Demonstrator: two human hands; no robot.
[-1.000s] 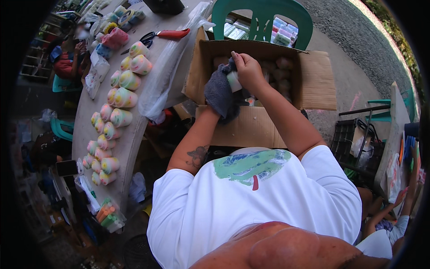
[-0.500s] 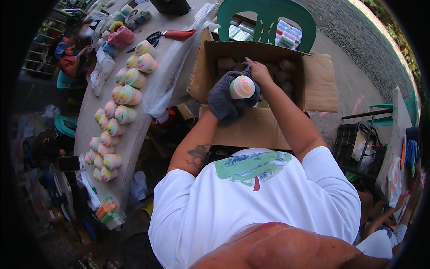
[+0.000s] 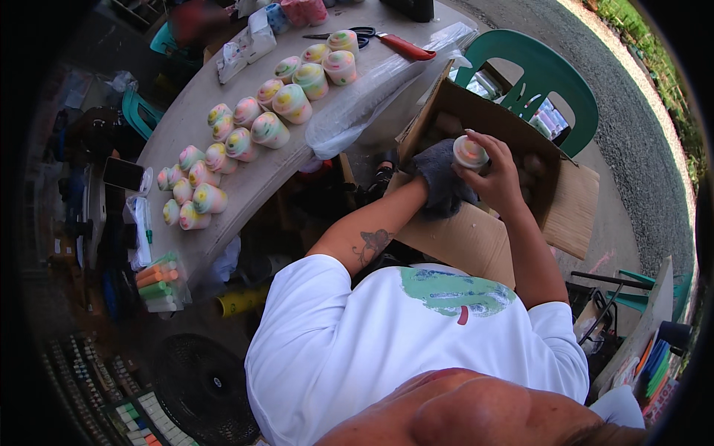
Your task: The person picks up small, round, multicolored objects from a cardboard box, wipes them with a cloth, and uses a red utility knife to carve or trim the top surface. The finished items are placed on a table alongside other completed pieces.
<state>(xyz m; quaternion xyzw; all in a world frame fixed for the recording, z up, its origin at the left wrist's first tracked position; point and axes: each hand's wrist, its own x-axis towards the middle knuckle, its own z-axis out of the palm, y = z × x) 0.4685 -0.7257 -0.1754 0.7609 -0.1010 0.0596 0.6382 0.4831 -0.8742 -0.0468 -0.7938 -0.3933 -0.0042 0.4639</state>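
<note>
A small round jar (image 3: 470, 154) with a pale top and swirled pastel contents is in my right hand (image 3: 497, 169), whose fingers wrap its rim and side. A dark grey cloth (image 3: 440, 169) lies against the jar's left side. My left forearm (image 3: 405, 207) runs into this cloth; the hand is wrapped in it and its fingers are hidden. Both hands are over the open cardboard box (image 3: 565, 212), where more rounded jars show dimly in shadow. On the table to the left stand several similar jars (image 3: 269, 131) with swirled pastel tops.
Scissors (image 3: 363, 33), a red-handled tool (image 3: 407, 47) and clear plastic wrap (image 3: 357, 111) lie on the curved grey table (image 3: 256, 193). A green plastic chair (image 3: 584, 74) stands behind the box. A black fan (image 3: 216, 383) is at lower left, and a phone (image 3: 123, 174) sits near the table's left end.
The view has swung left, so the box and hands appear farther right. My right hand has moved from the cloth's edge to the jar and now grips its rim. The cloth has slid lower around it.
</note>
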